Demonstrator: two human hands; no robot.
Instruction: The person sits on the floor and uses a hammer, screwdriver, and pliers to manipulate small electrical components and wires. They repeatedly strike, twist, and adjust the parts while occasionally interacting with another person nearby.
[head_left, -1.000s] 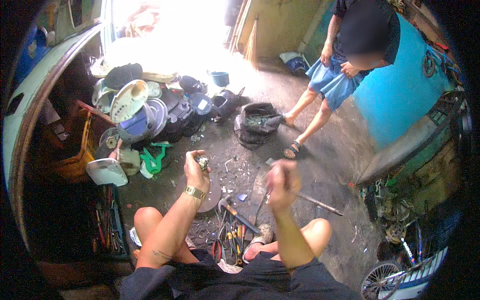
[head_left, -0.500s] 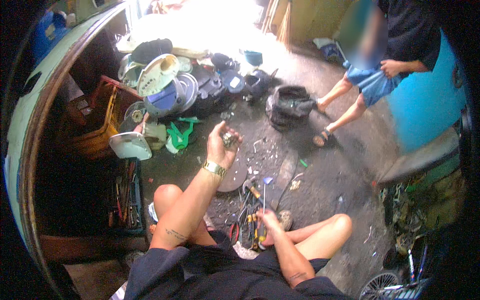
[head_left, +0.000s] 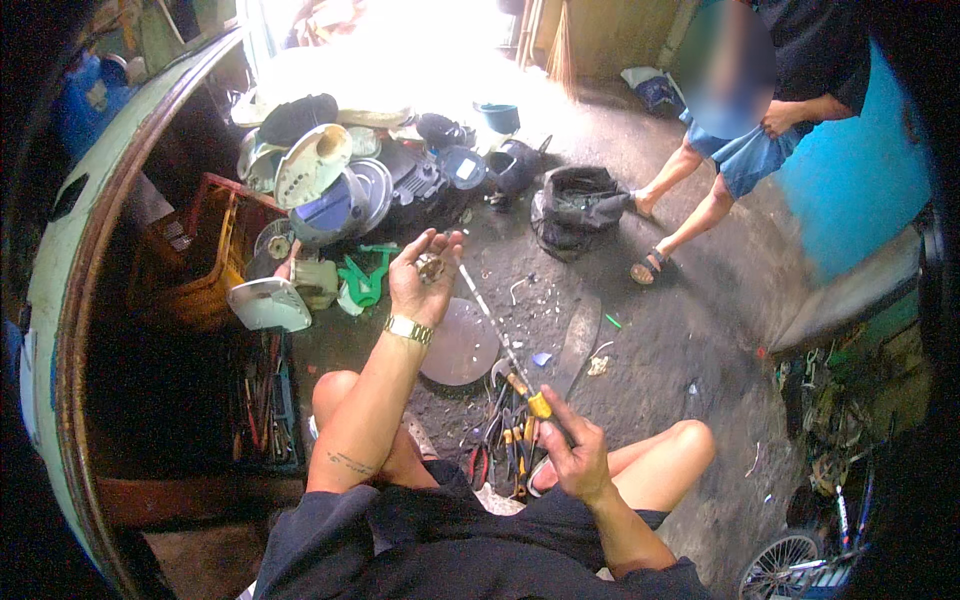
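Note:
My left hand (head_left: 420,285) is closed around a small metal part (head_left: 430,266), palm turned up, with a metal-banded watch below it. My right hand (head_left: 575,450) grips a long screwdriver (head_left: 539,405) by its yellow and black handle; its shaft slants up to beside my left hand. Beneath my hands, between my bent legs, lie pliers and other hand tools (head_left: 478,463), partly hidden, with a round flat disc (head_left: 452,340) just beyond.
Plastic fan and appliance parts (head_left: 315,175) are heaped beyond my left hand. A black bag (head_left: 575,215) sits near a standing person (head_left: 715,200) at upper right. A tool tray (head_left: 265,395) lies left; bicycle parts (head_left: 790,560) lie lower right.
My right hand went down to the tools and now holds the screwdriver raised toward my left hand, which has risen slightly. The standing person's hand has moved at the shorts.

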